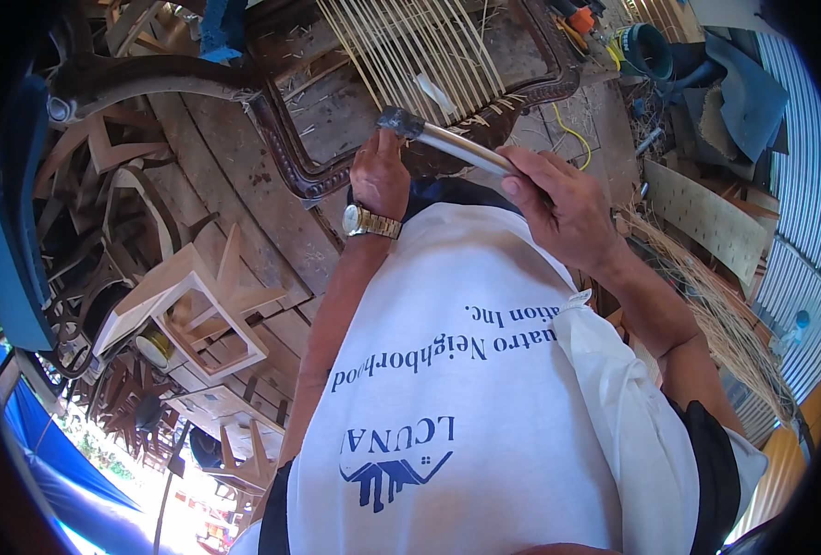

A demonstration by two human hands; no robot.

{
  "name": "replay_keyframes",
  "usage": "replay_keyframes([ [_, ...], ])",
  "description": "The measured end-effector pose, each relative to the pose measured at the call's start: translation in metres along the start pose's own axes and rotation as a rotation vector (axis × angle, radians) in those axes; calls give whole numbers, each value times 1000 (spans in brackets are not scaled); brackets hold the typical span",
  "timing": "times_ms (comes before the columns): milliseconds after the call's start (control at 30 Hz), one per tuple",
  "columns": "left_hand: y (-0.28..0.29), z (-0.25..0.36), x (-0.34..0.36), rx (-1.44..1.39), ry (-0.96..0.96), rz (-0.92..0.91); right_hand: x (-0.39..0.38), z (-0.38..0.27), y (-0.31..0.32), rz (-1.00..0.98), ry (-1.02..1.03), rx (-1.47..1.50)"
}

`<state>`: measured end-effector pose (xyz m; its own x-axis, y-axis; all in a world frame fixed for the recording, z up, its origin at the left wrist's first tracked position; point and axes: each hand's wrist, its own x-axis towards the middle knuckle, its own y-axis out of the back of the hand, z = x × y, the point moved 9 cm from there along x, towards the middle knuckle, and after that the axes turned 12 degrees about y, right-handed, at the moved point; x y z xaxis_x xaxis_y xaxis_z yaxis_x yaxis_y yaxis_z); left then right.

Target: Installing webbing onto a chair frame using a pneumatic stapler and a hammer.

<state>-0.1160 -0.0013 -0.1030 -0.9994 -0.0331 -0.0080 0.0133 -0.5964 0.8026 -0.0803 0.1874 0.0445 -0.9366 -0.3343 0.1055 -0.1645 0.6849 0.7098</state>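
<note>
My right hand (563, 203) grips a hammer (470, 153) by its handle, with the metal shaft pointing left. Its dark head (399, 122) is right above the fingertips of my left hand (380, 180). Those fingers are pinched together at the near edge of a dark carved wooden chair frame (285, 153); the hammer head hides what they hold, if anything. Pale cane strips (406, 55) run side by side across the frame's opening. On them, near the front rail, rests a small white strip (435, 94). Short bits of cane are scattered over the frame.
On the left are a pale wooden frame (188, 314) and many dark chair parts (142, 208). To the right, a dark green bucket (646, 51), a yellow cord (574, 139), a perforated board (706, 217) and a long bundle of cane (720, 314) lie on or near the plank floor (234, 166).
</note>
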Motion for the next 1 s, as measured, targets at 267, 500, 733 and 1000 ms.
replay_keyframes([
  [267,3,2,1,-12,-10,27,-13,9,-7,67,17,-1],
  [500,1,0,1,-22,-50,64,-14,-4,6,190,50,81],
  [733,1,1,2,-23,-73,59,-18,6,-4,102,-26,41],
  [1000,23,-42,-3,-521,250,56,-32,25,23,299,-175,203],
])
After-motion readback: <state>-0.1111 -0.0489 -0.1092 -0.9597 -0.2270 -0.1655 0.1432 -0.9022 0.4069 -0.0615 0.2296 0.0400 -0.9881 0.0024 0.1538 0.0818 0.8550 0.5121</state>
